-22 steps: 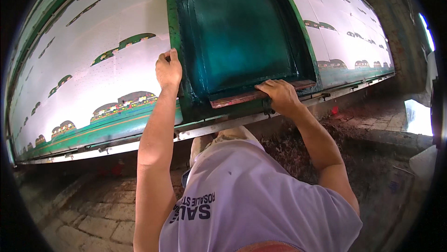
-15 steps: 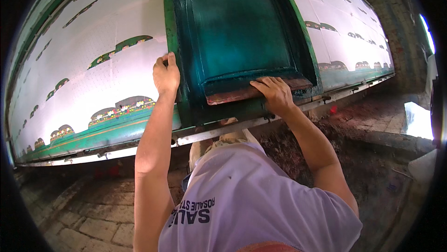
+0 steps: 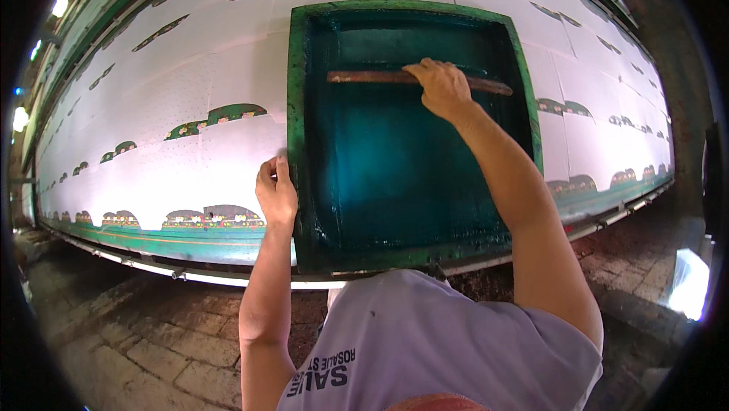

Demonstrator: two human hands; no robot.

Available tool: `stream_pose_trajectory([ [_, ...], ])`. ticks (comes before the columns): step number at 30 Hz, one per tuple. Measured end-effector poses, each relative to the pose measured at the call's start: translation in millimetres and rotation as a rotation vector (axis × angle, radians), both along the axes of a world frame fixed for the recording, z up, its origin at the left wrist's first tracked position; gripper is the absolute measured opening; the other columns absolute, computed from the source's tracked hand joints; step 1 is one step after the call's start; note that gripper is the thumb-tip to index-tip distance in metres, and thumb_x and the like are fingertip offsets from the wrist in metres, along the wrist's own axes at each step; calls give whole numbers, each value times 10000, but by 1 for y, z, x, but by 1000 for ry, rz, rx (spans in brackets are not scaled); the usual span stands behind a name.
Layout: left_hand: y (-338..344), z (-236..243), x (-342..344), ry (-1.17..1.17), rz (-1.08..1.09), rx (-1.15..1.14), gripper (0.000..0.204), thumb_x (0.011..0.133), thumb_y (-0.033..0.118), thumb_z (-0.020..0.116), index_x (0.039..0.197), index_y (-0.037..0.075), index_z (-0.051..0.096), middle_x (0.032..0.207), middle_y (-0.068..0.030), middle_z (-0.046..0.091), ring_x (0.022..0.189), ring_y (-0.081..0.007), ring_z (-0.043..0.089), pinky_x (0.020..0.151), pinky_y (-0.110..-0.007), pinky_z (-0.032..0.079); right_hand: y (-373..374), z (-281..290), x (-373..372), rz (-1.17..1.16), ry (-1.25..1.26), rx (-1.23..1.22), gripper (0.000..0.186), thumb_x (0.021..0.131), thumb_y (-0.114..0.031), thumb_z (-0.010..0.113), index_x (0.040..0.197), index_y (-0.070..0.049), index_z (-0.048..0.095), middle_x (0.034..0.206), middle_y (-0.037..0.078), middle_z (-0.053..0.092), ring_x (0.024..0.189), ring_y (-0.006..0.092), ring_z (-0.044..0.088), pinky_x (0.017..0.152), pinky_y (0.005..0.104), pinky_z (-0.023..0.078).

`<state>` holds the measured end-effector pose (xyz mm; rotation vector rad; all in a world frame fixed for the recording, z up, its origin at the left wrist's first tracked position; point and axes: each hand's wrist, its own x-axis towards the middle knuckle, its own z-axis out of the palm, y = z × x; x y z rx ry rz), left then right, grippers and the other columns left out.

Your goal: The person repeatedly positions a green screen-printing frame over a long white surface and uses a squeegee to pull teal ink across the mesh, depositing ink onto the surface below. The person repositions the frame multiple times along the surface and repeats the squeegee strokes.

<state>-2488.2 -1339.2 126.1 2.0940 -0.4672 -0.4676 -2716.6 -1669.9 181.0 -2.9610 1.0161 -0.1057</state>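
Note:
A green wooden printing frame [image 3: 295, 107] with a teal ink-covered screen [image 3: 395, 168] lies on white fabric stretched over a long table. My right hand [image 3: 440, 88] is shut on a long brown wooden squeegee [image 3: 364, 76] that lies across the far part of the screen. My left hand [image 3: 276, 192] grips the frame's left edge near its front corner. My forearms reach out over my grey shirt.
The white fabric [image 3: 190, 138] carries rows of green arched prints along its length. The table's green front edge [image 3: 190, 240] runs along the near side. A stone-paved floor [image 3: 129, 335] lies below at the left, and bright lamps [image 3: 59, 5] shine at the far left.
My right hand has pushed the squeegee from the frame's near edge across the screen to its far part. My left hand stays on the frame's left edge.

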Motion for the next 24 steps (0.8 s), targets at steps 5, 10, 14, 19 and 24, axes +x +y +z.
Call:
stream_pose_trajectory([
  [5,-3,3,-2,-47,62,48,454,1128,333,628,1300,-77,720,1190,-216,762,1024,-280,708,933,-409,564,-88,-14,37,9,-109,-48,562,867,25,675,1378,-200,743,1242,103,736,1194,361,717,1055,493,574],
  [10,-3,9,-6,-47,81,105,484,1138,362,617,1321,-76,712,1177,-211,755,1009,-271,693,932,-412,563,-138,-2,62,-3,-42,-6,548,942,-25,717,1448,-235,730,1386,102,756,1257,336,736,1110,485,574],
  [14,-1,6,-7,-35,115,109,477,1139,367,617,1313,-66,716,1169,-208,750,1007,-266,691,922,-407,563,-146,10,69,-43,-38,-33,539,974,-25,694,1465,-245,724,1381,107,772,1290,318,724,1133,482,563],
  [19,-4,4,-8,-76,112,117,463,1134,366,624,1286,-60,729,1169,-198,749,996,-262,690,913,-402,564,-157,5,59,-14,-11,13,510,981,-62,710,1464,-223,725,1380,108,770,1298,317,718,1134,484,563],
  [24,-4,8,-7,-66,101,156,470,1126,363,628,1277,-70,736,1177,-226,760,1012,-295,712,931,-423,569,-156,15,63,1,54,-20,513,971,-109,713,1479,-182,709,1378,131,766,1297,339,715,1134,498,557],
])
